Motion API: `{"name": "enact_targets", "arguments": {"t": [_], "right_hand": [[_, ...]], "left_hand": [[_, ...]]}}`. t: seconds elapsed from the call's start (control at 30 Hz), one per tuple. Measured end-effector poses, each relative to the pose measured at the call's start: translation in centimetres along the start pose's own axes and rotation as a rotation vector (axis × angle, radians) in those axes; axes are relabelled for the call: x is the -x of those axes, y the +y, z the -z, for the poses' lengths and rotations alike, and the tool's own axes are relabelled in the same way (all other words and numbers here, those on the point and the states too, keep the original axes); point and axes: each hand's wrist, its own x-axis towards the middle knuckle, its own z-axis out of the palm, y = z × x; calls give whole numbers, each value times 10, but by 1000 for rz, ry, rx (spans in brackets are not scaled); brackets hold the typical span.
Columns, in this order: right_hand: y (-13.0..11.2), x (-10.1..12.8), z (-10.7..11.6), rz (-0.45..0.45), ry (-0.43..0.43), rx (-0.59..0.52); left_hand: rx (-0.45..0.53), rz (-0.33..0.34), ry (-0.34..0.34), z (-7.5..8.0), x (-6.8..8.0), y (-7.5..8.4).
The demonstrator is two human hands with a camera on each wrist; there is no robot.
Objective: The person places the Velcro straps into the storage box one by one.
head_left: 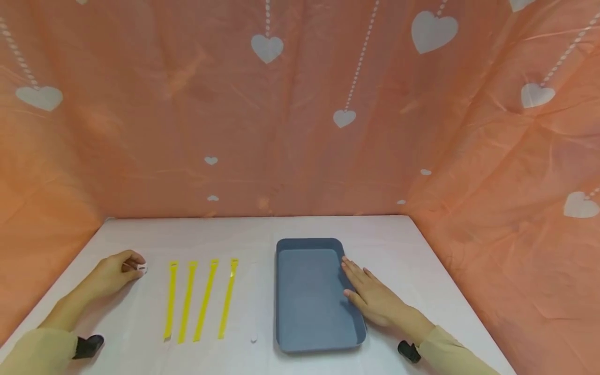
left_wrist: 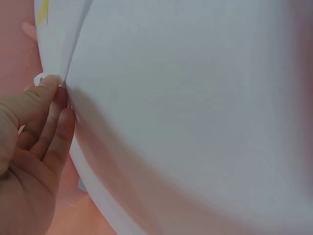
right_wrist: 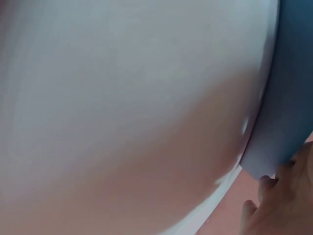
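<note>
My left hand (head_left: pixel 112 273) is at the left of the table, its thumb and fingers pinching a small white tab (head_left: pixel 142 268) with a dark slot. The left wrist view shows the white tab (left_wrist: pixel 39 78) poking out past the thumb; whether more of it runs along the white table cannot be told. Several yellow straps (head_left: pixel 186 302) with slotted ends lie side by side, to the right of that hand. My right hand (head_left: pixel 375 299) rests with extended fingers on the right wall of a blue-grey rectangular tray (head_left: pixel 321 348). In the right wrist view its fingertips touch the tray's outer side (right_wrist: pixel 283 107).
Between the straps and the tray, a small whitish piece (head_left: pixel 253 340) lies near the front of the white table (head_left: pixel 375 229). Orange sheeting (head_left: pixel 300 156) with white hearts stands behind the table and along both sides.
</note>
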Motion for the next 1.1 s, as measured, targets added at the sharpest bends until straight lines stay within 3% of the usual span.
{"name": "enact_targets", "arguments": {"t": [0.17,0.37,0.63,1.1], "right_hand": [[0,0,-1,-5,-1,1],[-1,-1,0,2,-12,6],[-4,1,3,19,4,16],[-1,0,4,11,-16,21]], "left_hand": [[30,53,-6,-5,-1,-1],[91,44,10,-3,2,7],[202,-13,39,0,7,19],[255,-126,140,14,15,60]]}}
